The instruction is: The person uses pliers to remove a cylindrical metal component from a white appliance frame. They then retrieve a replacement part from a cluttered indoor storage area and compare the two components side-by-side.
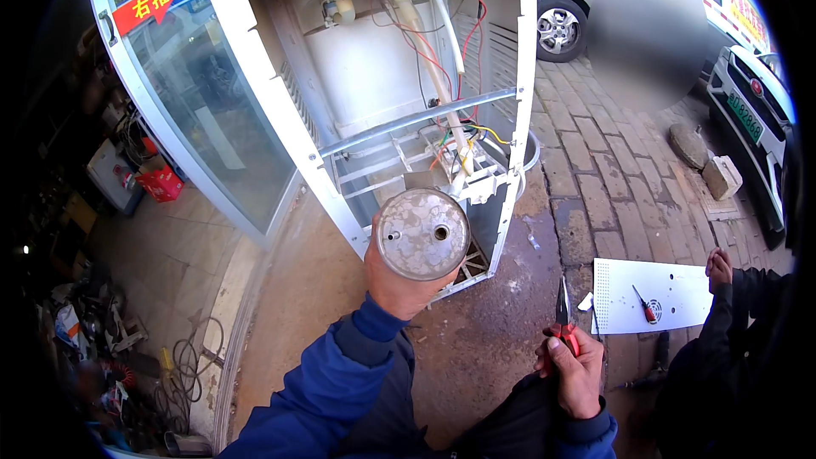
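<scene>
A person's left hand (393, 289) is clasping a round, stained metal canister (416, 242) in front of an open white cabinet (263, 76), its flat, holed end facing the viewer. Nearer and to the right, the right hand (581, 374) is gripping red-handled pliers (562, 314), their long axis running near to far. The canister is sitting left of the pliers' tips and slightly nearer, well apart from them.

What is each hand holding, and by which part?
Left hand: a round metal canister, held below its top face, exact grip hidden. Right hand: pliers, by their red handles.
</scene>
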The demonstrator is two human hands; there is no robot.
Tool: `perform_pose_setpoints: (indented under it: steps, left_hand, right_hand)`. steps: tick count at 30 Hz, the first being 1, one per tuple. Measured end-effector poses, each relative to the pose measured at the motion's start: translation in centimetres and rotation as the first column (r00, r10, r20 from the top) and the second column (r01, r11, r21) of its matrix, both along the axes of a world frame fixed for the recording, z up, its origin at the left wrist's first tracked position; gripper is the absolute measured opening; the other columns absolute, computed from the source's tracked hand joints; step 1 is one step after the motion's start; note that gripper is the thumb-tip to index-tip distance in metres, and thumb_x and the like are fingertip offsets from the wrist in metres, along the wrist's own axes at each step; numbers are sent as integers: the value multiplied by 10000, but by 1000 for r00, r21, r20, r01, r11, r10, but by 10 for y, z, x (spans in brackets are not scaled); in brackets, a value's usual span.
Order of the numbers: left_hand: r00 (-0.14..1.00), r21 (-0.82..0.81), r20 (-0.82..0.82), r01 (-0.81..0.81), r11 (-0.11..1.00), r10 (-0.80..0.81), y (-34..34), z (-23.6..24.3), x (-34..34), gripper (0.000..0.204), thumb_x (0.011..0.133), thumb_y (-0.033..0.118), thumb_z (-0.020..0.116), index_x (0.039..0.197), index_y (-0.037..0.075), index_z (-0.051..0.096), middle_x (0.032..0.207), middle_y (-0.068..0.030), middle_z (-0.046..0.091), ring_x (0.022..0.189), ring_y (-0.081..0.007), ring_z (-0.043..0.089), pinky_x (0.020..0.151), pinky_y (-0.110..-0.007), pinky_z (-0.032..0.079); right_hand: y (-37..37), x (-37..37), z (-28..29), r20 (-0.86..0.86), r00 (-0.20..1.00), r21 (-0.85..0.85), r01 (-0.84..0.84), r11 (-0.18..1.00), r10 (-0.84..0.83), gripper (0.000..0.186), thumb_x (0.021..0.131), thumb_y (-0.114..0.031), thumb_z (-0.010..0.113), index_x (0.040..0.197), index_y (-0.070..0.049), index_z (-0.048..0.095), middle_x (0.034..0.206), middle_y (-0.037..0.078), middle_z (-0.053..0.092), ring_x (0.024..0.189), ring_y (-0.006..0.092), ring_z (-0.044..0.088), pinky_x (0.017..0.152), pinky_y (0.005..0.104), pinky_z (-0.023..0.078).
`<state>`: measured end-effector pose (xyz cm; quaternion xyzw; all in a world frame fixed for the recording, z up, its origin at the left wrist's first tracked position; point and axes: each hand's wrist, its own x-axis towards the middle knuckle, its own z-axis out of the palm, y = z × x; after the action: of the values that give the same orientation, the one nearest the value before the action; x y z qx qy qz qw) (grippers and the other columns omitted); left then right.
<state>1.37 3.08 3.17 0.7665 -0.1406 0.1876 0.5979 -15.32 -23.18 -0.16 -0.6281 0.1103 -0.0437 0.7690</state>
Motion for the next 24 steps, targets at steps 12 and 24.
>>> perform_pose_setpoints:
  steps: [12, 24]
  left_hand:
    - [834, 236, 497, -398, 886, 242, -60, 1, -5, 1009, 618, 204, 981, 1470, 52, 464, 1389, -161, 574, 1313, -384, 479, 1124, -488, 381]
    - [717, 297, 651, -542, 786, 249, -101, -2, 0, 989, 614, 165, 966, 1462, 68, 467, 1423, -145, 552, 1316, -396, 450, 1124, -517, 358]
  right_hand:
    - [20, 12, 63, 188, 982, -452, 92, 887, -6, 149, 962, -107, 716, 1022, 30, 722, 746, 157, 653, 650, 175, 643, 620, 325, 490]
    - [-11, 43, 53, 568, 817, -775, 572, 269, -101, 405, 827, -127, 794, 1202, -3, 703, 903, 141, 600, 823, 331, 623, 674, 443, 506]
